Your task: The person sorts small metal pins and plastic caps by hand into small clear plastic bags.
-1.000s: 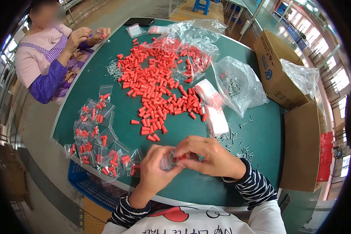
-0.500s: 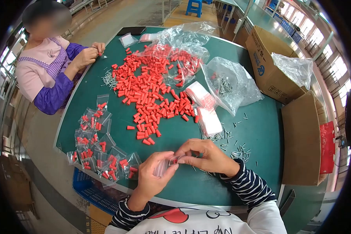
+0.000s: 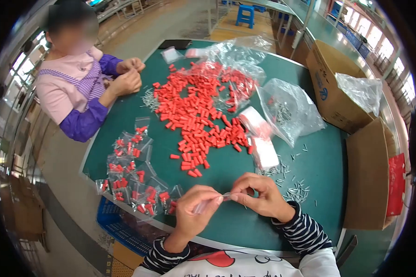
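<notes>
1. The left hand (image 3: 192, 215) holds a small clear plastic bag (image 3: 200, 207) in a narrow thumb-and-finger grip; the right hand (image 3: 259, 195) pinches its other side, equally narrow. The bag is just above the near part of the green-topped bench (image 3: 249, 228). I cannot tell what is inside.
2. Gripping from two sides probably keeps the thin film taut and its mouth under control.
3. The spread heap of red tapered plastic caps (image 3: 194, 108) lies ahead, and loose silver metal screws (image 3: 298, 192) lie beyond the right hand, probably so that both are within reach.
4. Clear bags holding red caps (image 3: 149, 202) cluster left of the left hand, apparently kept apart from the loose caps; they reach the bench's edge, so an outward nudge could tip some off.
5. Green surface shows between hands and heap, giving forward room; two brown cardboard boxes (image 3: 369, 177) bound the right side.
</notes>
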A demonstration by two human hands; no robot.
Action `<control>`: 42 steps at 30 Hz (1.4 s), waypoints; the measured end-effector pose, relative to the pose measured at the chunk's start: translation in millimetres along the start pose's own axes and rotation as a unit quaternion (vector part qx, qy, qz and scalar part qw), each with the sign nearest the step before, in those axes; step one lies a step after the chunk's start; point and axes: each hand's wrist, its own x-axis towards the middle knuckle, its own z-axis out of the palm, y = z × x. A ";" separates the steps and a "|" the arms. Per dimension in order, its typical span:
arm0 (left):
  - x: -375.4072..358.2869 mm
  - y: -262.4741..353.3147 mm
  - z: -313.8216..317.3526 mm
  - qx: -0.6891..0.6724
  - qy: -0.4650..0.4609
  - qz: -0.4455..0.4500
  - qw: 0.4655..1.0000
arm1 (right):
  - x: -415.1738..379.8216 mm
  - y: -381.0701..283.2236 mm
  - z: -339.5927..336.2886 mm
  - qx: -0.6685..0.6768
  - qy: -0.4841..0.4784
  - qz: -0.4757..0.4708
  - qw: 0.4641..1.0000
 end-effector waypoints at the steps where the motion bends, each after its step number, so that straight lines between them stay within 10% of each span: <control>1: -0.7 0.5 -0.5 0.001 0.001 0.000 1.000 | -0.1 -2.6 1.3 -0.003 0.003 0.010 1.000; 15: -5.6 -5.1 3.1 -0.013 0.012 0.011 1.000 | 3.9 -19.1 11.6 -0.008 -0.004 0.057 0.998; 17: -8.2 -0.7 -1.2 -0.122 0.023 -0.153 0.980 | 6.8 -14.3 15.3 0.034 0.019 0.132 0.990; 24: -11.1 -3.7 -9.1 -0.322 0.009 -0.234 0.917 | 46.4 -38.3 47.4 0.209 0.034 -0.004 0.977; 28: -13.6 -7.9 -6.9 -0.288 0.094 -0.188 0.934 | 55.3 -44.7 43.3 -0.016 0.012 -0.142 0.990; 33: -4.7 0.2 -6.5 -0.296 0.125 -0.170 0.932 | 27.2 -18.5 34.7 0.000 -0.054 0.062 0.997; 42: -0.4 -0.2 5.8 -0.232 0.075 -0.213 0.946 | -1.7 0.8 24.0 0.080 0.039 0.092 0.992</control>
